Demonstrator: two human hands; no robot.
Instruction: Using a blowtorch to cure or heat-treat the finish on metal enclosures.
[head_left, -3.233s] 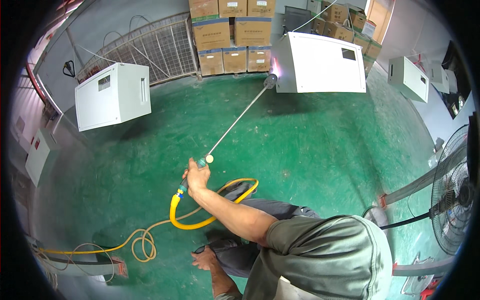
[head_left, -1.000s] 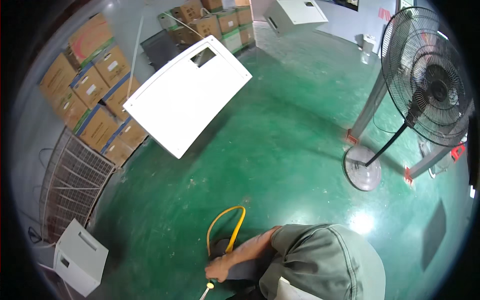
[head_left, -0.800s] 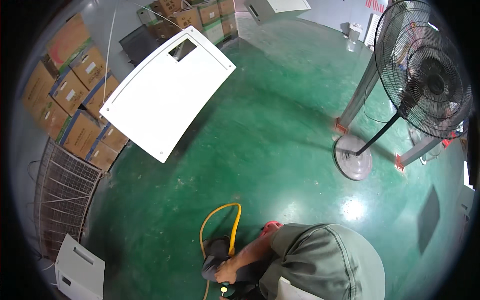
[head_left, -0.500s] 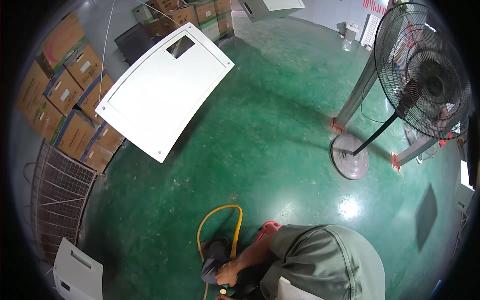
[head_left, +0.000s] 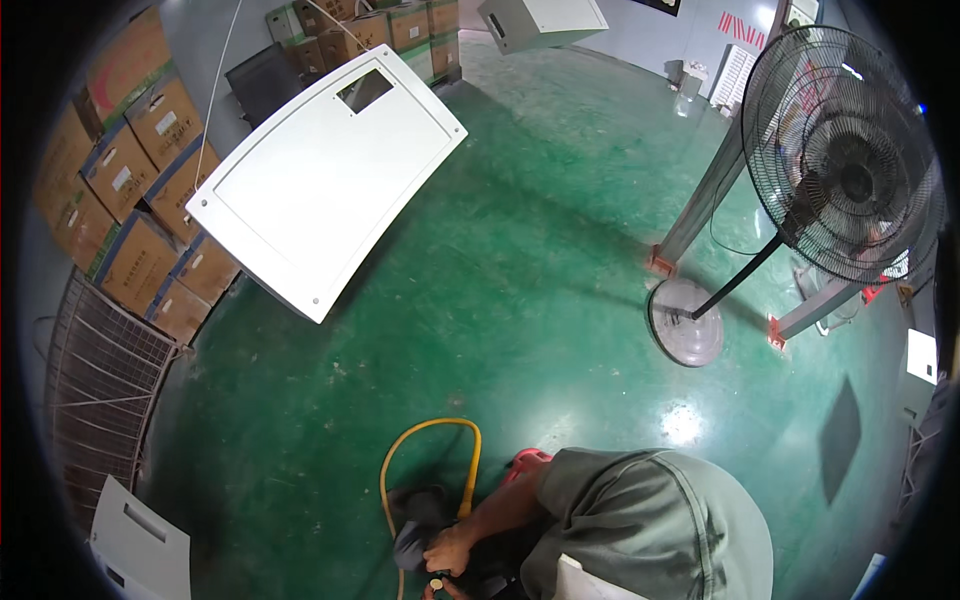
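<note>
My right arm, in an olive-green sleeve [head_left: 620,500], reaches down and left across the lower edge of the view. My right hand [head_left: 449,552] is closed around something small and dark that I cannot make out. Just below it, a small round pale-yellow end [head_left: 436,583] shows. Fingers of my left hand [head_left: 446,593] curl beside that end, mostly cut off by the lower edge. Grey trouser cloth [head_left: 412,545] lies left of my right hand. A yellow hose [head_left: 430,424] loops on the far side of my hands, its thicker end near my right wrist.
A white panel [head_left: 320,190] with a rectangular cutout hangs on wires ahead. Stacked cartons [head_left: 140,255] and a wire cage [head_left: 105,380] line the left. A standing fan [head_left: 845,180] is by metal posts at right. More white panels [head_left: 150,540] are around; red plastic [head_left: 527,462] shows behind my forearm.
The view has shifted slightly, so most things sit a little further left in it. My hands are slightly higher in the picture and remain close together, with the right hand still closed.
</note>
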